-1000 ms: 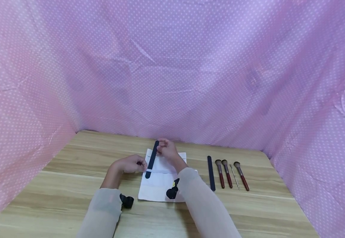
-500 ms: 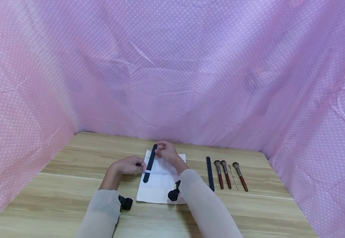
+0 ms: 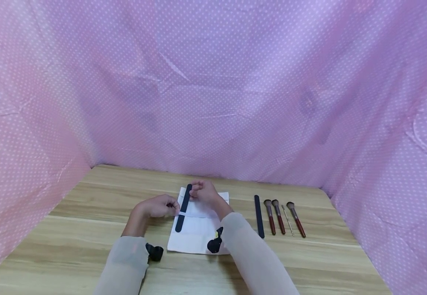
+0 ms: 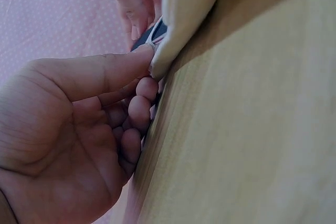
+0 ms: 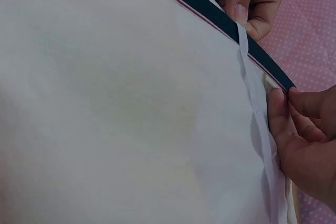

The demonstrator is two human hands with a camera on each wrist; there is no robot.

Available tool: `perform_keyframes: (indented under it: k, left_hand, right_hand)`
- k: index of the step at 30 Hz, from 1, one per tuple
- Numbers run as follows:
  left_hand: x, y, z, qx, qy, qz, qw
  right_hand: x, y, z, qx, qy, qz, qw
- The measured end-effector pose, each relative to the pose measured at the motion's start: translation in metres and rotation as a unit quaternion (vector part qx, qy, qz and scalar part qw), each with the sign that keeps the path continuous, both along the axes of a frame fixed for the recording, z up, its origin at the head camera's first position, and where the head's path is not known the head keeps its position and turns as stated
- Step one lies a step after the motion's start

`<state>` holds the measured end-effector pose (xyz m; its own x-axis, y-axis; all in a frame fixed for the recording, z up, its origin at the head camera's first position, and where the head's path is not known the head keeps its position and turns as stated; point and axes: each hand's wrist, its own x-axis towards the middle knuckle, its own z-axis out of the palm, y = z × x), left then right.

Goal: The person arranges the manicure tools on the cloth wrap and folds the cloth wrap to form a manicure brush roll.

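A black nail file (image 3: pixel 185 200) with a pinkish edge lies aslant over a white cloth organizer (image 3: pixel 191 241). It passes under a narrow white strap (image 5: pixel 256 98) that runs across the cloth. With thumb and fingers, my left hand (image 3: pixel 159 206) pinches the strap at the organizer's left edge, beside the file. In the left wrist view, the thumb of the left hand (image 4: pixel 79 108) presses on that edge, and part of the file is hidden behind the cloth. My right hand (image 3: pixel 206 195) pinches the file's far end between thumb and fingers.
Right of the organizer lies a second black nail file (image 3: pixel 259 216). Beyond it are several makeup brushes (image 3: pixel 280 217) with red-brown handles and a thin metal tool (image 3: pixel 288 221). Pink dotted fabric (image 3: pixel 213 102) hangs around the wooden table (image 3: pixel 69 221).
The nail file has slid toward me under the strap, so more of it shows on the near side. My right hand has moved nearer with it; the left hand keeps its pinch.
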<state>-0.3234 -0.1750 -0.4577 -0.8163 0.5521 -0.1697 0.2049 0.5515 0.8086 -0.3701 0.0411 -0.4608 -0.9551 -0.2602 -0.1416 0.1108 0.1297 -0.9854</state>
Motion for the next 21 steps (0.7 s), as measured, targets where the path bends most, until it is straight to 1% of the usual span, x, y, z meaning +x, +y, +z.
perform_keyframes:
  k: [4,9,13,17,21]
  left_hand:
    - [0.0004,0.0006,-0.0002,0.002,0.008,-0.005,1.0]
    - [0.0002,0.0006,-0.0002,0.003,0.009,-0.003,0.9999]
    - [0.0003,0.0003,-0.0008,0.004,0.006,0.001,1.0]
    - [0.0008,0.0001,-0.0013,0.008,0.004,0.004,1.0]
    - [0.0008,-0.0006,-0.0013,0.009,0.003,0.005,0.9999]
  right_hand:
    - [0.0002,-0.0005,-0.0042,0.001,-0.013,0.015,0.9998]
    - [0.0005,-0.0002,-0.0044,0.005,-0.009,0.018,0.9998]
    - [0.0018,0.0007,-0.0033,0.022,-0.001,0.024,0.9995]
    - [0.0029,0.0015,-0.0026,0.042,0.015,0.039,0.9982]
    - [0.0052,0.003,-0.0022,0.087,0.048,0.056,0.9935]
